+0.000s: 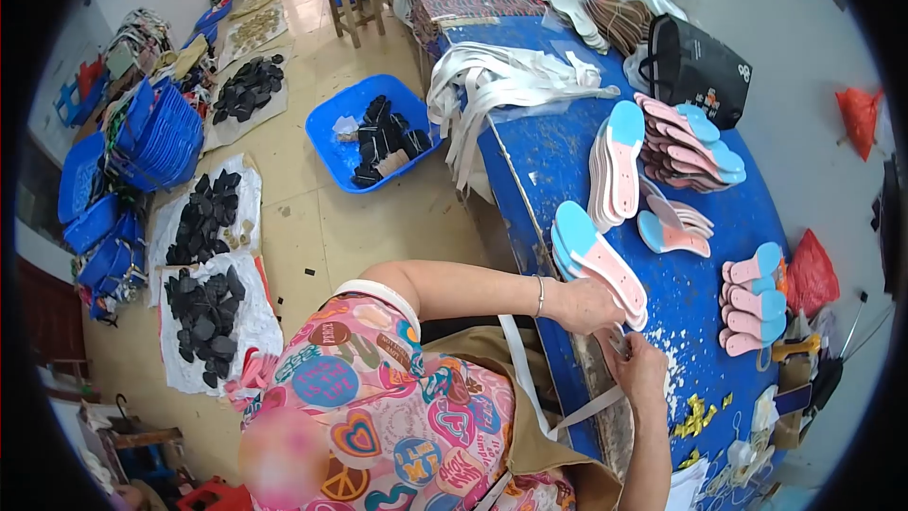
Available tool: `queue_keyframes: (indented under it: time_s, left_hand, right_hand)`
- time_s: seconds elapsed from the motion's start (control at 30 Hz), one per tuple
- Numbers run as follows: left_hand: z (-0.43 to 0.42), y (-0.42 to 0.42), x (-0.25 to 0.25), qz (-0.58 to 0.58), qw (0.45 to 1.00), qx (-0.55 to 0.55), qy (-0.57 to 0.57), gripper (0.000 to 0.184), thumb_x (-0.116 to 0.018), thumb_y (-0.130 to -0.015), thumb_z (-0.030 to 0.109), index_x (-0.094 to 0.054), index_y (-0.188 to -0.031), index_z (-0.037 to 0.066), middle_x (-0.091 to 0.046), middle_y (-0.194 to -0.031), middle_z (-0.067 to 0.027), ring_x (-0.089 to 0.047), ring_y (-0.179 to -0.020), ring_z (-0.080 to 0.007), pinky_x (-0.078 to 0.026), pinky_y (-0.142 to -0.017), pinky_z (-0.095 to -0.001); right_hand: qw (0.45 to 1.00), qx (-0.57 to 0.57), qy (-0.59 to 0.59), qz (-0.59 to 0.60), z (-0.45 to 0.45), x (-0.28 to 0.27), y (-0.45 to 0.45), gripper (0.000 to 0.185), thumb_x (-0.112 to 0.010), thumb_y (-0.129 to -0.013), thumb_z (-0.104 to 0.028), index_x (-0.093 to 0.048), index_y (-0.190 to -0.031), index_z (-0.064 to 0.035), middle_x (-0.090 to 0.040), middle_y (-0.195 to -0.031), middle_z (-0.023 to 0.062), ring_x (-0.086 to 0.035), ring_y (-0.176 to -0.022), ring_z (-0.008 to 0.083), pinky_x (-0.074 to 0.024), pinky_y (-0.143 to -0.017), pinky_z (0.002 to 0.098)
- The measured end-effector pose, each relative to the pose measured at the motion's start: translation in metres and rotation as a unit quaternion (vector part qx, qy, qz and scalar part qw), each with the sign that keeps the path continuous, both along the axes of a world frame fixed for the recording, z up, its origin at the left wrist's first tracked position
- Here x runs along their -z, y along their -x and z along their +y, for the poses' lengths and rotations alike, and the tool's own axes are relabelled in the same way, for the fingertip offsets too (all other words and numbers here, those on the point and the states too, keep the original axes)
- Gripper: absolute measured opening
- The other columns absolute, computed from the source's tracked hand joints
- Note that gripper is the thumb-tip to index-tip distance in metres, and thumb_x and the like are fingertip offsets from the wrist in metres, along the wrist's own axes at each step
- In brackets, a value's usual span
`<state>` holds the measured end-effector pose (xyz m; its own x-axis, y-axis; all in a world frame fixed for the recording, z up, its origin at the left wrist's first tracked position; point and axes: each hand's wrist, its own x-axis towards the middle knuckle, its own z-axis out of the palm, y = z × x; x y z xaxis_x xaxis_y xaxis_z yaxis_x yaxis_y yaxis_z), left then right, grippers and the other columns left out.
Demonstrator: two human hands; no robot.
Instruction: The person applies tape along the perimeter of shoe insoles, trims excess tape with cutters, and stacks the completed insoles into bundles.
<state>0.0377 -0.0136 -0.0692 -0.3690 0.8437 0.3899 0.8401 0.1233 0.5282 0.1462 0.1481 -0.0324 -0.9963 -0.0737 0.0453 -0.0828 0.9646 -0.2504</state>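
Observation:
My left hand [582,305], with a bracelet at the wrist, has its fingers curled at the table's near edge. It grips what looks like a pale pink insole [606,348], seen nearly edge-on and mostly covered by my hands. Close against it, my right hand [643,369] is pinched shut at a small greyish thing that I cannot make out. Just beyond my left hand lies a stack of pink insoles with blue ends [605,270]. White crumbs [673,360] are scattered on the blue tabletop beside my right hand.
More insole stacks stand on the blue table [558,156]: a tall one [619,166], a heaped one [695,147] and short ones [755,303]. White straps [511,76] hang over its edge. Yellow pieces [695,416] lie nearby. A blue basin [326,147] of black pieces is on the floor.

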Motion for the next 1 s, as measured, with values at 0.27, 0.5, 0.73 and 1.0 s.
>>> queue_keyframes:
  time_s: [0.27, 0.5, 0.73, 1.0]
  left_hand:
    - [0.009, -0.004, -0.03, -0.375, 0.893, -0.032, -0.248, 0.064, -0.064, -0.078, 0.027, -0.033, -0.131, 0.008, -0.033, -0.128, -0.0103, -0.038, -0.116, -0.0199, -0.038, -0.088, -0.034]
    - [0.053, -0.039, -0.004, -0.483, 0.816, 0.06, -0.312, 0.033, -0.07, -0.076, 0.022, -0.058, -0.101, 0.005, -0.059, -0.088, -0.0029, -0.054, -0.08, -0.0085, -0.044, -0.068, -0.0241]
    - [0.052, -0.041, -0.002, -0.452, 0.851, 0.027, -0.266, 0.025, -0.071, -0.075, 0.019, -0.061, -0.092, 0.003, -0.062, -0.085, -0.0037, -0.054, -0.076, -0.0061, -0.043, -0.063, -0.0243]
    - [0.054, -0.043, 0.008, -0.484, 0.846, 0.03, -0.221, 0.043, -0.068, -0.07, 0.01, -0.051, -0.109, 0.001, -0.06, -0.093, -0.0057, -0.054, -0.083, -0.0094, -0.047, -0.071, -0.0261]
  right_hand:
    - [0.872, 0.221, 0.382, 0.213, 0.023, -0.022, -0.021, 0.009, -0.057, -0.082, -0.006, -0.061, -0.084, 0.0019, -0.052, -0.059, -0.0015, -0.044, -0.05, 0.0041, -0.0328, -0.044, 0.0193]
    - [0.847, 0.209, 0.388, 0.297, -0.012, 0.029, -0.026, 0.011, -0.06, -0.084, -0.009, -0.06, -0.084, 0.0014, -0.051, -0.065, -0.003, -0.039, -0.055, 0.0024, -0.0287, -0.048, 0.0172]
    - [0.802, 0.254, 0.459, 0.285, -0.025, 0.043, -0.036, 0.013, -0.061, -0.083, -0.009, -0.054, -0.077, 0.0, -0.05, -0.068, -0.0008, -0.04, -0.061, 0.005, -0.0336, -0.055, 0.0188]
    - [0.79, 0.23, 0.441, 0.358, -0.03, 0.075, -0.04, 0.015, -0.059, -0.086, -0.011, -0.051, -0.079, -0.0009, -0.048, -0.074, -0.0006, -0.04, -0.067, 0.0069, -0.0357, -0.06, 0.0201]
